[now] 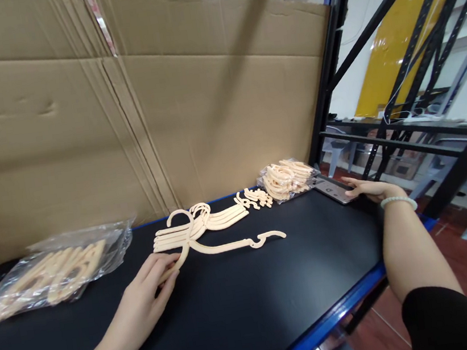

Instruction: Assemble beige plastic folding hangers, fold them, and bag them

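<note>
My left hand (157, 282) pinches one arm of a cream plastic hanger (221, 248), whose hook points up and whose other arm reaches right, with a small hooked piece at its end. Behind it, several similar hangers (226, 218) lie stacked on the black table (250, 299). Small cream hook pieces (257, 197) are scattered to their right. At the table's right end, my right hand (370, 188) touches a flat grey object (335, 189), its fingers spread at the edge.
A clear bag of cream parts (289, 179) sits at the back right, and another bag with hangers (57, 273) at the left. Cardboard (214, 97) stands behind the table. A black metal post (331, 64) rises at the right corner.
</note>
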### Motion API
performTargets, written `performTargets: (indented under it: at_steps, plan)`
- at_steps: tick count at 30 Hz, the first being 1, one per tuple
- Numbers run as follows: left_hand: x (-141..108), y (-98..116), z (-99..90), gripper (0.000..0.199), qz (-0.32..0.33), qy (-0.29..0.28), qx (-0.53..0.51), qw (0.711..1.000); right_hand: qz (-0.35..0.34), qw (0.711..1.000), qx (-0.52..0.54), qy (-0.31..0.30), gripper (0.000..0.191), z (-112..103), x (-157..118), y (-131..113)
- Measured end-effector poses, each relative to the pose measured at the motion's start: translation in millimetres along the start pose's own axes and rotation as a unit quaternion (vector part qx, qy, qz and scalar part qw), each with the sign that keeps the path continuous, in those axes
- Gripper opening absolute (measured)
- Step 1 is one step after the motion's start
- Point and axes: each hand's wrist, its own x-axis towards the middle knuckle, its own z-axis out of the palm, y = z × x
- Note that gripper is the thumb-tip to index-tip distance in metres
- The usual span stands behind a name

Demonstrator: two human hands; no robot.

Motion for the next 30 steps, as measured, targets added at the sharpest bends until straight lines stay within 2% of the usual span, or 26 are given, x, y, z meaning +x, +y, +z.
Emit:
performTargets:
  at_steps: [7,14,19,21,26,28,30]
  plan:
    - [-1,-2,0.9,0.021,0.002,0.012,0.011,1.0,0.021,1.0,-0.02,-0.003,0.104,2,-4,-10]
    - [-1,-1,0.9,0.019,0.001,0.007,0.016,1.0,0.027,0.999,-0.02,-0.008,0.094,3,-4,-13]
    - [-1,-1,0.5,0.019,0.008,0.01,0.017,1.0,0.029,1.0,-0.004,-0.01,0.105,4,-3,-13]
    - [0,-1,0.4,0.018,0.01,0.012,0.015,1.0,0.024,1.0,0.002,-0.006,0.103,4,-3,-14]
    - [0,0,-0.7,0.018,0.008,0.006,0.008,1.0,-0.001,0.999,0.019,0.043,0.073,6,-8,-15]
    - [0,1,-1.3,0.017,0.006,0.003,0.01,1.0,-0.019,0.995,0.03,0.098,0.056,7,-12,-18]
    - [0,2,-1.7,0.017,0.008,0.003,0.011,1.0,-0.048,0.98,0.043,0.187,0.035,8,-13,-24]
